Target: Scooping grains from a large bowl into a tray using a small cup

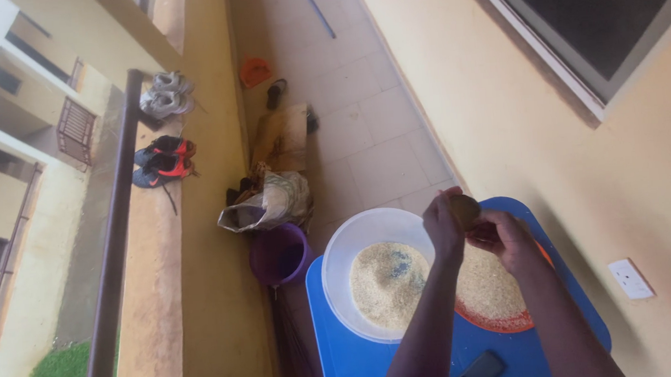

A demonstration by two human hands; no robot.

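Observation:
My left hand (pixel 442 224) and my right hand (pixel 504 236) meet above two bowls and together hold a small round brownish object (pixel 465 209). Below them a white bowl (pixel 355 238) holds pale grain with a dark patch in it. To its right a red-rimmed tray (pixel 496 323) also carries pale grain, partly hidden by my forearms. Both stand on a blue table (pixel 347 361).
A dark phone (pixel 480 370) lies on the table's near edge. A purple bucket (pixel 279 254), a sack (pixel 269 202), a broom (pixel 291 341), shoes on the balcony wall (pixel 162 161) and a wall socket (pixel 631 279) surround the spot. The tiled corridor (pixel 362 116) runs ahead.

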